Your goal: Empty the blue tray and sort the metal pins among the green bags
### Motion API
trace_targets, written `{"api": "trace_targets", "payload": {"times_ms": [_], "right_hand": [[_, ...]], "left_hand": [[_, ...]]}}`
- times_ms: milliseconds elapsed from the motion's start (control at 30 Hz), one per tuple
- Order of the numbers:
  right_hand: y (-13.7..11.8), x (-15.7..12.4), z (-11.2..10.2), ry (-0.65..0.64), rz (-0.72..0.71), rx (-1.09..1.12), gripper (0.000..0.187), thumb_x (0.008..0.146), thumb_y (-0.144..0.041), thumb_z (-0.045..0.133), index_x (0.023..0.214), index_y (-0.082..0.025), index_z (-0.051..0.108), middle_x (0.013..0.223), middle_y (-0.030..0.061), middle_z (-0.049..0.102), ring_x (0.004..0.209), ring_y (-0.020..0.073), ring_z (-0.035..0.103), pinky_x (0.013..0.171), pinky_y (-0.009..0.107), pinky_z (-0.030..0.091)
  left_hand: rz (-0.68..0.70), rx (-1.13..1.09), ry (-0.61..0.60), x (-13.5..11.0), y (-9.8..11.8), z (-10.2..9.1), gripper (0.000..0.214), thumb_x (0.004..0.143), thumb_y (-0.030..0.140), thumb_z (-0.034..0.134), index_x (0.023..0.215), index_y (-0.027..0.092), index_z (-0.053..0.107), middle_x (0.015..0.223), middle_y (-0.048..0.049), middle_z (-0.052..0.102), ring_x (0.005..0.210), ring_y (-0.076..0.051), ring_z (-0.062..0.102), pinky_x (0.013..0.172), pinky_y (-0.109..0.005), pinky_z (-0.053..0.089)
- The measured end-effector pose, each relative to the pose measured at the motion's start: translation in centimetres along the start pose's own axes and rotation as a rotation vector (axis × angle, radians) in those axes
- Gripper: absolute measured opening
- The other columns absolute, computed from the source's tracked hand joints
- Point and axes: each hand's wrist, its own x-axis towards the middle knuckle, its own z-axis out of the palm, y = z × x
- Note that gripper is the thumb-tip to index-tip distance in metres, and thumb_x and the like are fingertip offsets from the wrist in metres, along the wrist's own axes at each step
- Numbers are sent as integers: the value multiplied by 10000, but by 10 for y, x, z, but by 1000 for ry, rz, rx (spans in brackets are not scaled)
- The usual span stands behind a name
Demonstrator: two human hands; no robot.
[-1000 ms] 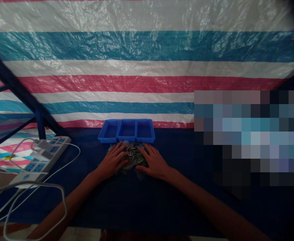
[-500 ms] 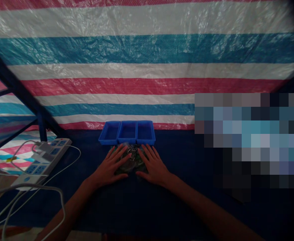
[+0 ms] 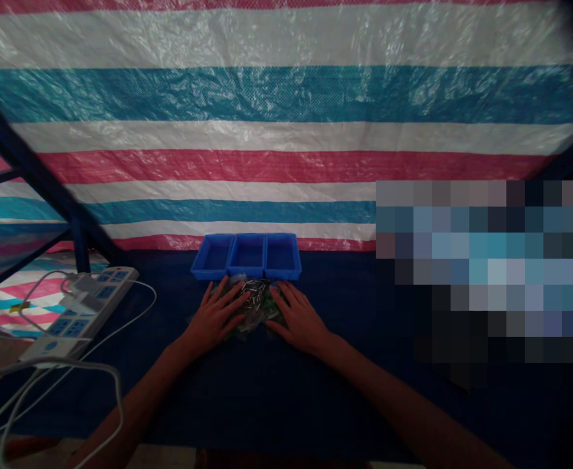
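Both hands rest with fingers spread on a heap of small parts on the dark blue table. My left hand (image 3: 215, 319) covers the left side of the heap, and my right hand (image 3: 299, 319) covers its right side. Between them shows a cluster of small shiny metal pieces, which look like screws (image 3: 256, 293), with clear and greenish plastic bits (image 3: 252, 322) around them. Their exact kind is too small to tell. Just beyond my fingertips stand three blue trays (image 3: 247, 272) joined in a row.
A white power strip (image 3: 105, 309) with plugs and looping white cables (image 3: 120, 397) lies at the left. Behind the table (image 3: 267, 404) hangs a striped tarp (image 3: 286, 166). Dark metal frame bars (image 3: 79, 241) stand at the left. A blurred-out area covers the right side.
My hands have shifted slightly, the left one a little leftward, and more of the metal pieces and plastic bits shows between them. The view has moved slightly.
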Motion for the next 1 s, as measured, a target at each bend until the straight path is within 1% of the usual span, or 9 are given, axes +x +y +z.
{"api": "trace_targets", "payload": {"times_ms": [67,133,200,367,567,733,833,933,1000], "right_hand": [[-1,0,0,4,1,6,731,921,-609,362,1510,-181,295,1530,112,215,1424,287,212,1173,446,267],[-2,0,-1,6,8,11,722,919,-605,373,1504,-188,308,1523,114,225,1415,288,224,1168,447,274],[-5,2,-3,1,20,13,719,916,-604,384,1501,-192,315,1511,118,244,1400,291,245,1159,447,287],[-9,11,-12,-32,31,0,720,899,-615,410,1482,-197,349,1442,140,336,1319,294,332,1097,451,358],[-9,20,-19,-48,6,-18,710,874,-614,468,1446,-199,402,1355,131,415,1224,281,392,1050,439,393],[-7,16,-14,-13,25,-13,699,892,-634,412,1458,-225,386,1395,128,375,1252,285,358,1057,452,363],[-6,13,-9,-2,30,-1,697,897,-644,386,1459,-231,386,1406,122,367,1261,283,350,1064,448,350],[-6,11,-3,19,36,1,700,900,-644,377,1463,-229,381,1419,118,358,1274,289,339,1068,451,341],[-6,10,1,33,43,-6,703,900,-644,374,1466,-227,378,1431,118,350,1284,296,332,1068,459,338]], "left_hand": [[-50,-46,-44,-1,3,0,553,963,466,415,1484,342,276,1553,-13,220,1456,-338,79,1134,-628,215],[-66,-89,-75,-1,4,0,585,955,494,419,1493,336,254,1563,-11,190,1455,-333,93,1134,-596,262],[-67,-107,-77,-1,3,0,604,949,508,425,1497,324,250,1567,-10,181,1452,-320,126,1138,-557,295],[-56,-106,-46,4,-2,-1,584,941,507,445,1468,276,346,1550,-37,238,1405,-304,265,1135,-515,331],[-6,-71,-28,10,-7,-4,538,955,477,435,1444,256,392,1521,-34,311,1371,-236,340,1159,-436,328],[-24,-79,-65,15,-7,-6,554,949,512,429,1442,261,393,1515,-39,322,1370,-230,357,1148,-414,348],[-77,-73,-81,18,-1,-7,540,950,507,426,1428,256,415,1500,-42,351,1338,-237,406,1120,-412,388],[-129,-42,-33,18,9,-2,503,969,461,397,1406,218,449,1466,-57,403,1309,-250,435,1108,-430,398],[-151,-31,14,15,13,4,495,975,441,385,1407,206,447,1467,-62,402,1328,-256,409,1117,-446,382]]}}
